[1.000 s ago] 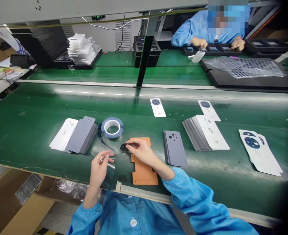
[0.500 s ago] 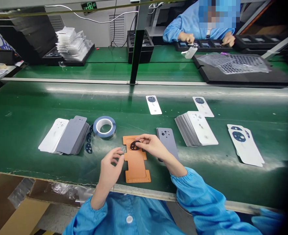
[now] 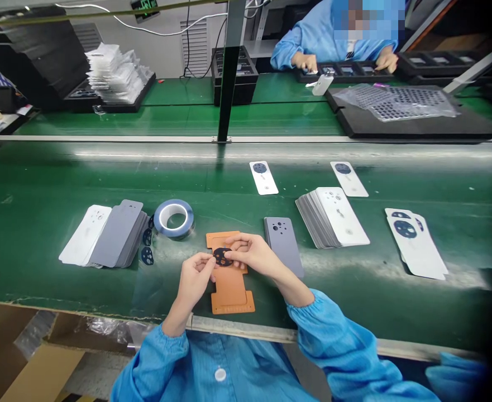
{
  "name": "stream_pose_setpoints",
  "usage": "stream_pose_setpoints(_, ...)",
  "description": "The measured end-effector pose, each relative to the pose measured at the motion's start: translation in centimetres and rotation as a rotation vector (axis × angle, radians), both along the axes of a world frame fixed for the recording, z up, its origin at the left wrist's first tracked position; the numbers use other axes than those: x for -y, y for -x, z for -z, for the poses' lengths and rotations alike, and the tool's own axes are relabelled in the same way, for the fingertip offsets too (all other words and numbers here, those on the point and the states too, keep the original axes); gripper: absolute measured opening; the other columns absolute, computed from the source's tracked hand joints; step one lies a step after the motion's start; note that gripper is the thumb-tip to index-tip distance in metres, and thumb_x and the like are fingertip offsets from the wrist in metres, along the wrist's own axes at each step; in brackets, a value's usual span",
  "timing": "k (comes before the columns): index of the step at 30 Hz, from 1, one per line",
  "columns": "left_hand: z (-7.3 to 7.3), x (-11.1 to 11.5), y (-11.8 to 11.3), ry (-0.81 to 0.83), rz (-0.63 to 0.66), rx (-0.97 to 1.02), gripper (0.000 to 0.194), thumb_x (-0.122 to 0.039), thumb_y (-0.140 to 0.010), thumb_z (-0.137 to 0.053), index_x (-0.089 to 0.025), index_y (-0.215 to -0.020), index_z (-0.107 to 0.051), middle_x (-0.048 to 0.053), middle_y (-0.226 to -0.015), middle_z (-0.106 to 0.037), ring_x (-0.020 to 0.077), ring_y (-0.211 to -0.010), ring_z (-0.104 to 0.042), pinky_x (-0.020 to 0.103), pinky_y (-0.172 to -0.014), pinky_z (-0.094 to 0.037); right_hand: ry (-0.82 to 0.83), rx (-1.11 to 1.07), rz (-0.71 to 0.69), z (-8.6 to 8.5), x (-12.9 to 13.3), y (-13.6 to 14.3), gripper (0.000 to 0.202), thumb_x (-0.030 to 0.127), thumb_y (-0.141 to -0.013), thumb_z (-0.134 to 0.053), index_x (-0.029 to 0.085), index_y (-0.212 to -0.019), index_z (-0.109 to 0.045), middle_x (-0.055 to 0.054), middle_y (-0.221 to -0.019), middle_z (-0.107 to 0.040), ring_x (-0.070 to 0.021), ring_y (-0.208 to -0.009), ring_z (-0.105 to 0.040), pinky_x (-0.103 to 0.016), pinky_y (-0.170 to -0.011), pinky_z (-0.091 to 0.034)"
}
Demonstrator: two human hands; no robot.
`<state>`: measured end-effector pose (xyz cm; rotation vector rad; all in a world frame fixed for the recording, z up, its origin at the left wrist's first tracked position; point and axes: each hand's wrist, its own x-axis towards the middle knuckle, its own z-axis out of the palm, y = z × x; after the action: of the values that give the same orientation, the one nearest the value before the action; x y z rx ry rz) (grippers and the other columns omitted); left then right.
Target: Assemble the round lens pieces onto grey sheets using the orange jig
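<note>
A round black camera-lens sticker (image 3: 220, 256) with holes is held between my two hands over an orange fixture plate (image 3: 231, 290). My left hand (image 3: 194, 278) pinches its left edge, thumb and fingertips together. From the other side, my right hand (image 3: 252, 255) grips its right edge. Just right of the fixture lies a grey phone back panel (image 3: 284, 245) with holes. To the left, a roll of blue tape (image 3: 173, 218) rests beside a strip of dark round stickers (image 3: 147, 254).
Grey and white panels (image 3: 115, 234) are fanned at left, more panels (image 3: 340, 218) at right. White panels with dark discs (image 3: 417, 245) lie far right; two single ones (image 3: 264, 178) sit farther back. A black post (image 3: 228, 84) rises behind. Across the bench, a co-worker's hands touch a black tray (image 3: 354, 72).
My left hand has moved in and closed on the sticker's left edge. The right hand has brought the sticker slightly left and toward me. The view has shifted a little.
</note>
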<state>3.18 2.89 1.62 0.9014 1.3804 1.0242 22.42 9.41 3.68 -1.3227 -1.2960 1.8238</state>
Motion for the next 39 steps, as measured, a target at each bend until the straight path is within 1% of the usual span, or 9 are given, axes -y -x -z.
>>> stream_pose_setpoints(4, 0.1, -0.2, 0.0, -0.004, 0.0, 0.017, 0.032, -0.045, -0.083, -0.074, -0.013, -0.086, -0.067, 0.002, -0.062, -0.066, 0.0107, -0.048, -0.058, 0.017, -0.04, -0.035, 0.016, -0.07, -0.024, 0.6, 0.0, -0.4, 0.047, 0.041, -0.068, -0.092, 0.013, -0.101, -0.074, -0.005, -0.072, -0.074, -0.0139, -0.054, -0.067, -0.024, -0.048, -0.052)
stream_pose_setpoints(11, -0.5, 0.1, -0.6, -0.057, 0.02, 0.1, 0.038, -0.044, -0.08, -0.078, -0.014, -0.101, -0.07, 0.007, -0.084, -0.074, 0.0118, -0.059, -0.063, 0.02, -0.05, -0.046, 0.11, -0.332, 0.131, 1.3, 1.2, 0.6, 0.044, 0.044, -0.07, -0.091, 0.017, -0.099, -0.073, -0.006, -0.082, -0.077, -0.0158, -0.071, -0.072, -0.025, -0.062, -0.056)
stream_pose_setpoints(15, -1.0, 0.3, -1.3, -0.142, -0.015, 0.075, 0.028, -0.041, -0.082, -0.078, -0.014, -0.09, -0.073, 0.006, -0.083, -0.074, 0.0118, -0.064, -0.064, 0.023, -0.061, -0.051, 0.137, -0.388, 0.162, 1.3, 2.4, 1.5, 0.036, 0.044, -0.073, -0.088, 0.018, -0.091, -0.071, -0.002, -0.076, -0.073, -0.0106, -0.057, -0.063, -0.023, -0.053, -0.047)
stream_pose_setpoints(18, -1.2, 0.2, -1.0, -0.143, -0.139, 0.059, 0.03, -0.044, -0.086, -0.073, -0.015, -0.091, -0.07, 0.003, -0.071, -0.07, 0.0099, -0.055, -0.059, 0.021, -0.053, -0.048, 0.132, -0.343, 0.09, 1.3, 2.9, 1.5, 0.032, 0.039, -0.071, -0.089, 0.018, -0.084, -0.069, 0.001, -0.067, -0.069, -0.0112, -0.056, -0.061, -0.023, -0.053, -0.044)
stream_pose_setpoints(21, -1.4, 0.0, -0.4, -0.134, -0.19, 0.073, 0.032, -0.045, -0.085, -0.074, -0.014, -0.093, -0.07, 0.003, -0.075, -0.072, 0.0084, -0.051, -0.056, 0.021, -0.049, -0.044, 0.113, -0.265, -0.014, 1.2, 2.9, 0.9, 0.03, 0.033, -0.068, -0.09, 0.018, -0.085, -0.07, -0.002, -0.077, -0.073, -0.0127, -0.06, -0.064, -0.025, -0.056, -0.046)
stream_pose_setpoints(26, -1.4, -0.6, 0.4, -0.061, 0.001, 0.114, 0.035, -0.042, -0.077, -0.08, -0.012, -0.095, -0.075, 0.003, -0.068, -0.071, 0.0093, -0.049, -0.056, 0.021, -0.047, -0.044, -0.051, -0.097, -0.023, 0.3, 1.6, -0.2, 0.038, 0.04, -0.078, -0.082, 0.019, -0.109, -0.076, -0.007, -0.096, -0.078, -0.0178, -0.079, -0.07, -0.031, -0.071, -0.053)
stream_pose_setpoints(29, -1.0, -1.1, 0.5, -0.038, 0.071, 0.098, 0.037, -0.042, -0.076, -0.08, -0.012, -0.097, -0.076, 0.004, -0.068, -0.071, 0.0101, -0.049, -0.056, 0.022, -0.046, -0.044, -0.13, 0.008, -0.042, 0.4, 0.8, 0.0, 0.035, 0.042, -0.079, -0.08, 0.017, -0.104, -0.077, -0.009, -0.095, -0.079, -0.0219, -0.083, -0.072, -0.037, -0.081, -0.056)
stream_pose_setpoints(35, 0.8, -2.9, 1.2, -0.074, -0.098, 0.003, 0.033, -0.042, -0.077, -0.077, -0.015, -0.093, -0.067, 0.003, -0.081, -0.069, 0.0079, -0.052, -0.056, 0.021, -0.049, -0.046, -0.363, 0.206, 0.169, 2.5, 0.1, 1.0, 0.027, 0.036, -0.084, -0.067, 0.018, -0.105, -0.073, -0.007, -0.092, -0.075, -0.0205, -0.08, -0.066, -0.037, -0.079, -0.054)
stream_pose_setpoints(39, 1.6, -3.4, 1.5, -0.067, -0.105, -0.057, 0.03, -0.032, -0.071, -0.079, -0.015, -0.092, -0.066, 0.0, -0.08, -0.065, 0.007, -0.052, -0.056, 0.02, -0.051, -0.046, -0.443, 0.303, 0.224, 3.3, 0.7, 1.5, 0.03, 0.03, -0.085, -0.063, 0.02, -0.113, -0.07, -0.004, -0.09, -0.069, -0.0192, -0.077, -0.06, -0.036, -0.077, -0.051)
